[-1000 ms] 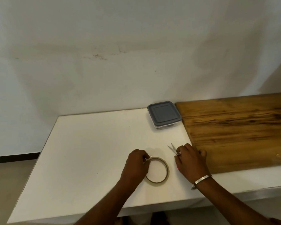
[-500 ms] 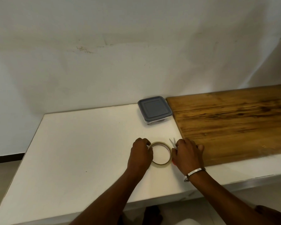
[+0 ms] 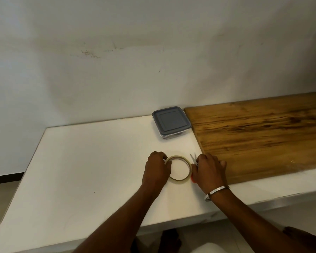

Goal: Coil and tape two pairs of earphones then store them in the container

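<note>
A roll of clear tape (image 3: 182,159) lies flat on the white table (image 3: 91,161). My left hand (image 3: 157,168) grips its left rim with curled fingers. Just right of the roll, my right hand (image 3: 208,168) holds small scissors (image 3: 193,157) with red handles, the blades pointing away from me. A clear square container with a grey lid (image 3: 171,119) stands shut at the back of the table against the wall. No earphones are in sight on the table.
A wooden board (image 3: 263,136) covers the table's right part, right beside my right hand. A white wall runs along the back. The table's left and front edges drop to the floor.
The view shifted, so the things sit a little differently in frame. Both hands stay at the tape roll, the right one closer to it than a second ago.
</note>
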